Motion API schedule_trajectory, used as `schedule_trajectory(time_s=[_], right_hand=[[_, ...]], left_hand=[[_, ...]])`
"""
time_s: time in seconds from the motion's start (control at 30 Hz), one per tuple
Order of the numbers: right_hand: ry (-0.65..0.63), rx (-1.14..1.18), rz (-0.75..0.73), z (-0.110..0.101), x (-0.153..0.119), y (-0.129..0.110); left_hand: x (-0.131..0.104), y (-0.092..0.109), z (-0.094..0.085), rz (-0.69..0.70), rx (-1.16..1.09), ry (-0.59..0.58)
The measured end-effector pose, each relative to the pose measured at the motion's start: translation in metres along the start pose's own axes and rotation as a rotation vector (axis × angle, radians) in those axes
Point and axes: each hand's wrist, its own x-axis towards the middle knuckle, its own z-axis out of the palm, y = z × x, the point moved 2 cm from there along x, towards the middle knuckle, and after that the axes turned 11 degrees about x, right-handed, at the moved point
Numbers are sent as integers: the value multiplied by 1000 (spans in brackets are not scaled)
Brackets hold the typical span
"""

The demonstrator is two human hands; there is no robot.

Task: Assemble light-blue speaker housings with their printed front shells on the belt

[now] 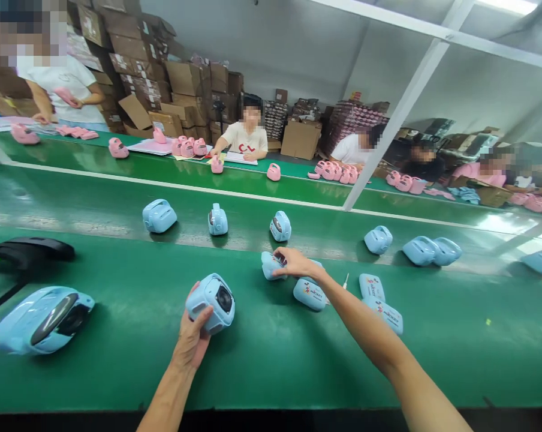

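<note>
A light blue device body (214,300) with a round black part on its face is held in my left hand (193,339), raised over the green table. My right hand (294,264), reaching forward, has its fingers around a light blue printed cover (271,267). Just beside that wrist lies another printed cover (310,294), partly overlapping one behind it. Two more printed covers (388,315) rest farther right, near a thin white tool (345,281).
Several blue devices (159,216) stand along the conveyor (253,231) ahead. One larger blue device (41,321) and a black object (32,255) are at left. People sit across the line by pink devices (273,172); a white post (401,114) rises at right.
</note>
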Motion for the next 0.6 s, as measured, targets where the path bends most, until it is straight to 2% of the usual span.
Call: schedule_trajectory(time_s=[0.13,0.2,0.27,0.33,0.43,0.6], right_hand=[[-110,841,16,46,-12,-27],[-102,995,-3,73,-18,-46],[-19,969,-12,94,-22,-62],[78,880,-22,106,-24,-74],[142,791,-64,112,-23,-82],[150,769,-93,114,-21,-82]], left_hand=[[-4,3,15,-26,-48,15],[-6,4,21,-25,-61,14],[-9,5,24,-17,-47,14],[-12,6,24,-10,-19,16],[-14,7,20,-5,14,17],[-14,6,18,-5,44,7]])
